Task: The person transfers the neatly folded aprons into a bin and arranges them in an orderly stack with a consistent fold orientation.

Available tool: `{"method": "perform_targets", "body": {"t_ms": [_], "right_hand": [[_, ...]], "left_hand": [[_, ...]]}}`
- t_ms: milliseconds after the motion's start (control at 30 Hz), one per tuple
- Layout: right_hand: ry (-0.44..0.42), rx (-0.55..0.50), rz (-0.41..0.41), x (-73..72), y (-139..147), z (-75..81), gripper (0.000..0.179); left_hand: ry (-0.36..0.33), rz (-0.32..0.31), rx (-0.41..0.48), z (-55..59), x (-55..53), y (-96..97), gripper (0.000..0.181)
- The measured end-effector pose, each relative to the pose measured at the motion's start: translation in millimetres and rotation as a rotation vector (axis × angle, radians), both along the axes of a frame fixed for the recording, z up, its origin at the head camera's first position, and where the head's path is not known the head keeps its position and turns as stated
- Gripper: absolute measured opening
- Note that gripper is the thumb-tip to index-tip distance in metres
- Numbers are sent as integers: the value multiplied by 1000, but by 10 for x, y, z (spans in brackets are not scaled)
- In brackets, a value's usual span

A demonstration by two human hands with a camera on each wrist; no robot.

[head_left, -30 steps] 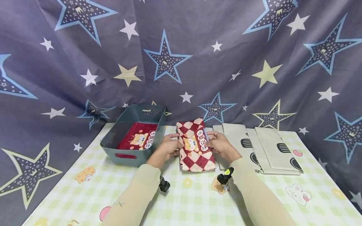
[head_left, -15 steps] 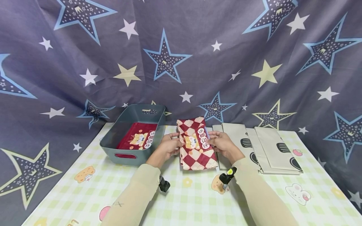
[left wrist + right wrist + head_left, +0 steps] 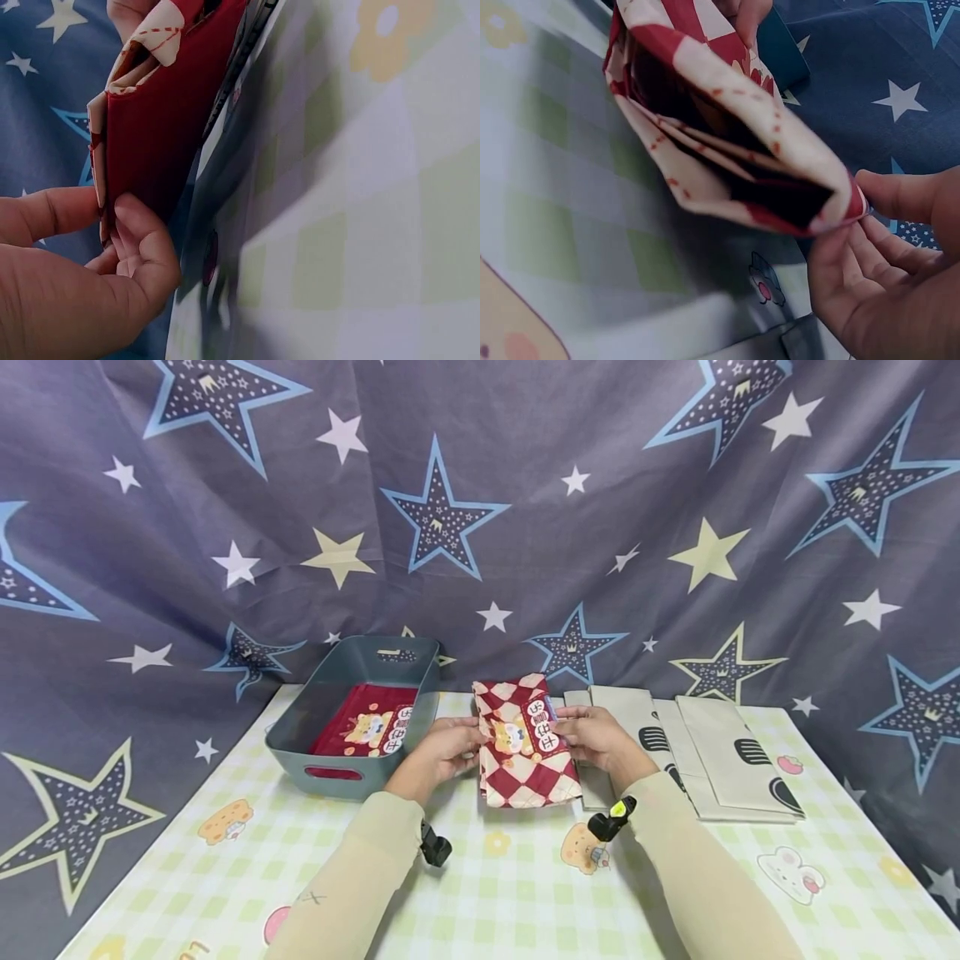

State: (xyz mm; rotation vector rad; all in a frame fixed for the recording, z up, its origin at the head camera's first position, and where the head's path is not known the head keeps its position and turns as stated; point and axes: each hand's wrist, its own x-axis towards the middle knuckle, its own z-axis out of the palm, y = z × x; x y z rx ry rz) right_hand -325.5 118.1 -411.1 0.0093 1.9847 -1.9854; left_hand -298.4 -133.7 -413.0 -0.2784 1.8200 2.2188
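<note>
A folded red-and-cream checked cloth (image 3: 525, 777), printed with a yellow cartoon animal and white lettering patches, is held between both hands, just above the table. My left hand (image 3: 450, 747) pinches its left edge between thumb and fingers, as the left wrist view shows on the red side of the cloth (image 3: 161, 127). On the opposite edge, my right hand (image 3: 596, 739) pinches the fabric the same way. In the right wrist view, loose layers gape at the near end of the cloth (image 3: 802, 157), beside the thumb and fingers of the right hand (image 3: 892, 262).
Left of the hands stands a blue-grey plastic basket (image 3: 330, 787) with a similar red cloth (image 3: 341, 727) lying inside. Folded cream cloths with black prints (image 3: 720, 752) lie on the right, partly behind my right hand. A green-checked tablecloth (image 3: 480, 893) covers the table; a starry curtain (image 3: 637, 468) hangs behind.
The checked cloth has shifted slightly right, and its near edge sits a little higher in the head view. My right hand has moved a little to the right with it.
</note>
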Motion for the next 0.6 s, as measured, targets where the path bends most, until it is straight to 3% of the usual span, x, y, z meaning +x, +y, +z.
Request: {"method": "perform_targets", "body": {"t_ms": [267,600], "right_hand": [[-51,-46,24,18,39,52,36],[-71,-42,33,25,62,116,25]], "left_hand": [[38,-47,12,19,-8,-31,59],[75,-53,-1,50,2,-39,58]]}}
